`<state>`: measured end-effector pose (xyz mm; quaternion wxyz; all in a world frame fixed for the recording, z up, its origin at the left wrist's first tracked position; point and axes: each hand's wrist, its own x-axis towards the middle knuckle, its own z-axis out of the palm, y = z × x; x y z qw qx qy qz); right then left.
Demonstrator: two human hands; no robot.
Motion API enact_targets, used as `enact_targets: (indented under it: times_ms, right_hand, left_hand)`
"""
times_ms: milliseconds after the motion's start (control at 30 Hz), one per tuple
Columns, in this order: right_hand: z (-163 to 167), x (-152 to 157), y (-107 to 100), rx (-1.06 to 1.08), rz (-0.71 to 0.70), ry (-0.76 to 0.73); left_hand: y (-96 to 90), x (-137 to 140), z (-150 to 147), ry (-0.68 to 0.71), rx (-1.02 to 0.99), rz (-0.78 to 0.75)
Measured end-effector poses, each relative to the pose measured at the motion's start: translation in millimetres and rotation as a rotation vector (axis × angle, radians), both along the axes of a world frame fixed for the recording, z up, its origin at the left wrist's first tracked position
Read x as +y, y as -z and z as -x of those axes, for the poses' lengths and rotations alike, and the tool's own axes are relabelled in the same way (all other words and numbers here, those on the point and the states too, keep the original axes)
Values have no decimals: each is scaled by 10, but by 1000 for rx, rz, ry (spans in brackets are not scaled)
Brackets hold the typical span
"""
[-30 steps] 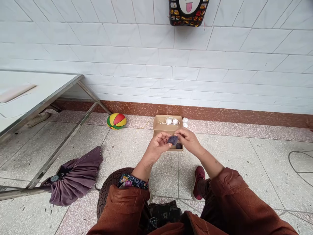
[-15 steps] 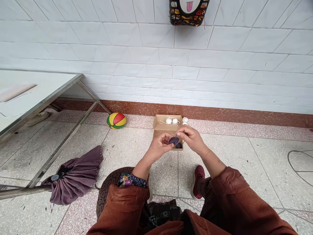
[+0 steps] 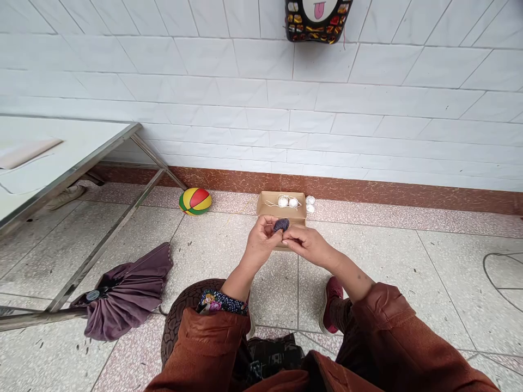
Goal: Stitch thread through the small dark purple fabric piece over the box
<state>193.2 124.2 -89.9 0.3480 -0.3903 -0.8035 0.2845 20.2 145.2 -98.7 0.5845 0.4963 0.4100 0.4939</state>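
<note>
My left hand is closed round a small dark purple ball of yarn, held between thumb and fingers. Close against the ball's lower right side, my right hand has its fingers pinched together on the yarn's strand, which is mostly hidden by the fingers. Both hands are above an open cardboard box on the floor and cover most of its near part. Two white balls of yarn, with loose strands, lie in the box's far part. More white balls of yarn sit on the floor just right of it.
A tiled wall rises behind the box. To the left are a colourful ball, a metal-framed table and a folded purple umbrella-like cloth. A dark cable loops on the right. A patterned black container hangs above.
My right hand has come down and left from above the yarn ball to its lower right side. My left hand has shifted slightly left and up with the ball, which has turned.
</note>
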Motion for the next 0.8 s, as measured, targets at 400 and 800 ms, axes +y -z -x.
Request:
enact_targets:
  times_ms: [400,800]
  right_hand:
    - [-178,191,-3,99,-69,213]
    - [18,82,201,-10,7,202]
  left_hand:
    - [-117,-91,15,293,-110,95]
    - [-95,-52,17,56,-274,145]
